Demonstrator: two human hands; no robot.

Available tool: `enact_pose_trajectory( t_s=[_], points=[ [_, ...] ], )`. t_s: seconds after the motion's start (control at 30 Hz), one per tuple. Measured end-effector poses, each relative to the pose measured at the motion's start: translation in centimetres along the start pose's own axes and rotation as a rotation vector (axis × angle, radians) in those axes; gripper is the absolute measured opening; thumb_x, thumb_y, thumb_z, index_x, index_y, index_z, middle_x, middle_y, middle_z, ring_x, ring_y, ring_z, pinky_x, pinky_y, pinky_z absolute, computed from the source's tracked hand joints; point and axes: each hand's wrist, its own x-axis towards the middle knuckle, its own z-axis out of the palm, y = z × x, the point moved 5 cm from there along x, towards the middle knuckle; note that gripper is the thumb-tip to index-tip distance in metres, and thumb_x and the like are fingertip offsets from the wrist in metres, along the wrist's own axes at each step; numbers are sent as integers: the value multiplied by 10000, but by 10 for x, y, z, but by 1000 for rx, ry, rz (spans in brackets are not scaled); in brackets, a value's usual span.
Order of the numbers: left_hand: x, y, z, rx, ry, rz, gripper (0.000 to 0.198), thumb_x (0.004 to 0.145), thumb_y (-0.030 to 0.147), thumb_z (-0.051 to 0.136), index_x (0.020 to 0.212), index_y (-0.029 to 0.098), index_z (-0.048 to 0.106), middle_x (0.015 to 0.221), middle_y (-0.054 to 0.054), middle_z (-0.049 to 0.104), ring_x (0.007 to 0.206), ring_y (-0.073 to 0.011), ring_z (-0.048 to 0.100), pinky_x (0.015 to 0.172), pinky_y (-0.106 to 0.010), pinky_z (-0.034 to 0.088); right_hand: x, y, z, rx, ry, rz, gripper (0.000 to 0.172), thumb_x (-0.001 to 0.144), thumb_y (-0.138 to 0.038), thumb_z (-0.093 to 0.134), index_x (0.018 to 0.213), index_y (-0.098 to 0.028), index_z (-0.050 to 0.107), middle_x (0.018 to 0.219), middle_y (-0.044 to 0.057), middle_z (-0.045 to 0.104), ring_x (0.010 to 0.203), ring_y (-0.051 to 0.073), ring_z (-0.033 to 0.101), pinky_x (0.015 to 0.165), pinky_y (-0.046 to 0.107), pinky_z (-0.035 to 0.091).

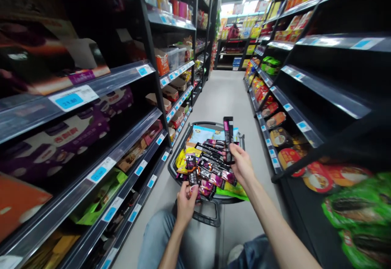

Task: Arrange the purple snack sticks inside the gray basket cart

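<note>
A dark shopping basket [183,142] stands on the aisle floor in front of my knees, heaped with black-and-pink snack sticks [210,161] over yellow, green and blue packets. My right hand [242,164] is closed on one black-and-pink stick [228,134], held upright above the pile. My left hand [186,197] is at the basket's near edge, fingers closed on another stick [192,171] of the same kind. Both forearms reach in from the bottom of the view.
Black shelving with blue price tags lines both sides: purple and orange boxes [61,138] on the left, red bowls [308,171] and green bags [363,216] on the right. A grey floor strip [220,93] runs ahead to more shelves at the far end.
</note>
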Motion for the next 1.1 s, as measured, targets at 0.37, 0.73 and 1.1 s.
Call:
enact_pose_trajectory(
  t_s=[0.37,0.73,1.1],
  points=[
    [9,-1,-3,7,13,-61,563,762,657,739,1036,215,523,761,-2,695,651,-206,683,542,-290,607,10,-4,4,48,-46,-39,465,615,-541,884,840,-182,693,709,-22,651,525,80,522,451,192,399],
    [10,1,1,13,-10,-53,514,781,623,732,1034,221,537,787,-11,711,652,-201,685,538,-282,601,2,-18,3,-333,-43,-377,418,766,-522,803,997,-181,733,726,-17,593,573,87,448,481,215,359],
    [6,0,2,45,-40,0,453,847,621,666,1017,227,522,723,13,676,633,-185,660,537,-272,594,2,-8,4,-233,-85,-169,574,763,-709,720,962,-191,574,610,3,679,453,165,635,439,249,489]
  ],
)
